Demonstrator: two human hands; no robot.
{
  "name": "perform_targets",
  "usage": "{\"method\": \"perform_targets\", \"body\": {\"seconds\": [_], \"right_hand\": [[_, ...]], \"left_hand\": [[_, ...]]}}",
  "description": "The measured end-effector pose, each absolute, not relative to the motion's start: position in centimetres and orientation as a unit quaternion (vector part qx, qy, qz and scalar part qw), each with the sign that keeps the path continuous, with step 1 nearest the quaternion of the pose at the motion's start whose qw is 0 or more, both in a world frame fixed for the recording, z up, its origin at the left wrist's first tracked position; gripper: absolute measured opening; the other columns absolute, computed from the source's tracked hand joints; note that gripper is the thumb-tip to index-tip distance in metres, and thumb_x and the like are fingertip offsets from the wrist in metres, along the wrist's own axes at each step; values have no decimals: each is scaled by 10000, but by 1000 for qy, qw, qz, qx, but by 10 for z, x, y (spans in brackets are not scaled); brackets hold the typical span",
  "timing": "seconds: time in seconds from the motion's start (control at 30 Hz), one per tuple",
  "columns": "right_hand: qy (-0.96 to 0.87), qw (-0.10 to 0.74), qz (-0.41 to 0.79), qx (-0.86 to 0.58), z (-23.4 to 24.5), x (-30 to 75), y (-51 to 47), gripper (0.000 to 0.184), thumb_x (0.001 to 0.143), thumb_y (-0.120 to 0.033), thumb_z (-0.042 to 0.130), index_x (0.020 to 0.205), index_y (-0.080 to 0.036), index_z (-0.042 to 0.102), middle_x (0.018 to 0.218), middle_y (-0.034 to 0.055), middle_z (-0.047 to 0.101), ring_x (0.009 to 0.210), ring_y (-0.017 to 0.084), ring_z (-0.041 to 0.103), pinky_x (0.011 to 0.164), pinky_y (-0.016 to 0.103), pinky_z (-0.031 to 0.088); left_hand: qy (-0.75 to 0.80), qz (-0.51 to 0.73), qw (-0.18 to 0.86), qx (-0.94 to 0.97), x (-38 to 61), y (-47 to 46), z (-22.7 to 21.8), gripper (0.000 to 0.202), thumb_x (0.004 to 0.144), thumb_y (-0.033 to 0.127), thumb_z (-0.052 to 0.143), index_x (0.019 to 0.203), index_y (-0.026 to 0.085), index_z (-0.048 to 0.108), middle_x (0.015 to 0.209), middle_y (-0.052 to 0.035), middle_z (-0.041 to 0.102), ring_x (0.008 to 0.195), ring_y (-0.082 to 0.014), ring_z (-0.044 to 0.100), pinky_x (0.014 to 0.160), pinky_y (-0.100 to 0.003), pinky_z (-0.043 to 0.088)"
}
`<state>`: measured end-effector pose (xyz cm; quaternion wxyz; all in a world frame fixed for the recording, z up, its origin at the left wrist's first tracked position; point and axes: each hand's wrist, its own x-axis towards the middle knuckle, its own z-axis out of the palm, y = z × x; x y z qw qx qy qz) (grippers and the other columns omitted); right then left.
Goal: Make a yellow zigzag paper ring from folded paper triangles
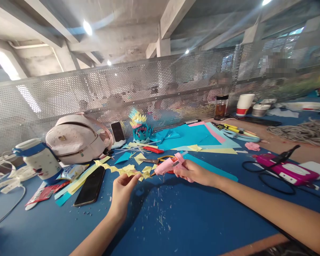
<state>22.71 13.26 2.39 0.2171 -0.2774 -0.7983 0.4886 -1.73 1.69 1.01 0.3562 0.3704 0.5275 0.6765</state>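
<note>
Forearms slant in over the blue tabletop, left hand angled upward, thumb and fingers pinching a folded yellow paper chain, right hand stretched leftward, fingers wrapped round a pink glue gun, nozzle right by the chain's end, scissors just beyond!

Held a pink glue gun in the right hand, pointed leftward, just beside the end of a folded yellow paper strip. Pinched that strip in the left hand, above a blue bench. Had scissors lying behind, a black phone to the left, blue paper sheets farther back.
</note>
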Motion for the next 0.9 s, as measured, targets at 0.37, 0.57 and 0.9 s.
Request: {"method": "perform_targets", "body": {"seconds": [0.37,0.57,0.9], "right_hand": [[-806,211,463,-301,26,229,133,544,813,-675,545,784,-133,585,634,-10,468,496,78,412,413,196,318],[-795,231,475,-298,24,234,139,578,832,-683,529,822,-113,630,618,-20,434,477,69,397,413,187,307],[-782,241,540,-196,22,242,131,551,831,-656,574,818,-110,643,563,-47,387,483,66,366,408,168,319]], "left_hand": [[526,678,346,379,-23,19,7,268,642,351,841,795,147,759,704,-30,703,659,-147,618,663,-248,488],[467,666,313,490,-33,21,12,93,726,267,794,735,181,760,790,-38,723,820,-175,635,755,-248,497],[413,655,299,558,-40,26,6,60,778,177,755,749,229,756,812,-15,713,856,-162,626,777,-233,498]]}}
